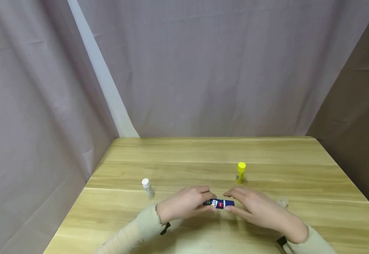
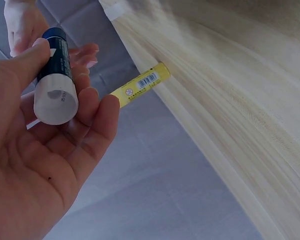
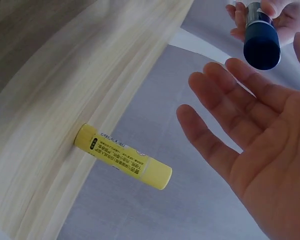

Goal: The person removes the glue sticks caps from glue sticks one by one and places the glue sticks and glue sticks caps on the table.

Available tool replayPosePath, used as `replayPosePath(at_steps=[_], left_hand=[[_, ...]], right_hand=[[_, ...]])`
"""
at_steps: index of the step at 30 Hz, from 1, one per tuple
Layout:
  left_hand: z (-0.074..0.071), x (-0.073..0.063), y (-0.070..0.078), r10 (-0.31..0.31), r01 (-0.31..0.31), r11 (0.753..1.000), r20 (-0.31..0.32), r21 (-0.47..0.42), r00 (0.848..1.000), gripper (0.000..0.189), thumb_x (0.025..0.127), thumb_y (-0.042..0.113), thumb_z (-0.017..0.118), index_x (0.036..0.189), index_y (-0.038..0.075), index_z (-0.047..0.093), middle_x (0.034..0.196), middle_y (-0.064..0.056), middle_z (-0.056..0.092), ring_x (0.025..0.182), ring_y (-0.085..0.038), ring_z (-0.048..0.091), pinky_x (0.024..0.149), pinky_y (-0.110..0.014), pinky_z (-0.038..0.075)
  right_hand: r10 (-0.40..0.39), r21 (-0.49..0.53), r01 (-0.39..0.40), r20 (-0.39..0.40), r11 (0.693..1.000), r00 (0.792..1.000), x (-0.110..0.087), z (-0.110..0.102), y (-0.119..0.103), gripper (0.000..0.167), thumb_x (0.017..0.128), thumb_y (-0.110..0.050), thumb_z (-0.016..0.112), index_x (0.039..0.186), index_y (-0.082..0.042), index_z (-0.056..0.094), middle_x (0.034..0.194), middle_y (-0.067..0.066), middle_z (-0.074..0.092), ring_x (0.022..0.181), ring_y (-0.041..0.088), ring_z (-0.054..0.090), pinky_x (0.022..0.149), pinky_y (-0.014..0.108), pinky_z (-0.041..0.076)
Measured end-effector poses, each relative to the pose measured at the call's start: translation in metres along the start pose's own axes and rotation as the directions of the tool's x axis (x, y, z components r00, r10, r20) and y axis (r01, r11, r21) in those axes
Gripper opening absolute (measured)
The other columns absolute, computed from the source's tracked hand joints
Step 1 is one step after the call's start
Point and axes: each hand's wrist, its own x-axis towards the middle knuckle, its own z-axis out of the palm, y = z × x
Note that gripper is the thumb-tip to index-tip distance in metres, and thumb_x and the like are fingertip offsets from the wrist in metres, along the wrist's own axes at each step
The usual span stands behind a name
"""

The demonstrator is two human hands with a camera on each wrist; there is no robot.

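A dark blue glue stick lies level above the table, its capped end pointing right. My left hand holds it by the other end, between thumb and fingers; the left wrist view shows its hollow white base. My right hand is beside the blue cap, thumb and fingers spread and relaxed. In the right wrist view a gap separates that hand from the cap. Just beyond the hands a yellow glue stick stands upright on the table.
A white glue stick stands to the left of my left hand. Behind the right hand a small pale translucent object is partly hidden, its kind unclear. The wooden table ends at a grey curtain.
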Motion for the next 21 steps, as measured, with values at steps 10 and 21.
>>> replayPosePath(at_steps=[10, 21], left_hand=[[0.0004, 0.0003, -0.0015, -0.014, 0.014, 1.0, 0.016, -0.027, 1.0, 0.026, 0.098, 0.036, 0.065, 0.113, 0.014, 0.07, 0.093, 0.009, 0.057, 0.071, 0.005, 0.043, 0.063, -0.006, 0.037], [0.002, -0.0034, -0.0007, -0.018, 0.018, 1.0, 0.013, -0.016, 1.0, 0.027, 0.099, 0.035, 0.065, 0.114, 0.013, 0.07, 0.094, 0.009, 0.058, 0.072, 0.005, 0.044, 0.063, -0.006, 0.038]], right_hand=[[-0.033, 0.05, 0.034, -0.024, 0.998, 0.999, 0.003, 0.001, 0.0026, 0.024, 0.088, -0.033, 0.08, 0.104, -0.021, 0.066, 0.095, -0.019, 0.061, 0.076, -0.002, 0.053, 0.065, 0.024, 0.05], [0.001, 0.007, -0.001, -0.026, 1.0, 1.0, 0.0019, 0.0031, 0.0012, 0.025, 0.096, -0.038, 0.07, 0.111, -0.018, 0.069, 0.101, -0.015, 0.066, 0.087, 0.003, 0.062, 0.074, 0.031, 0.056]])
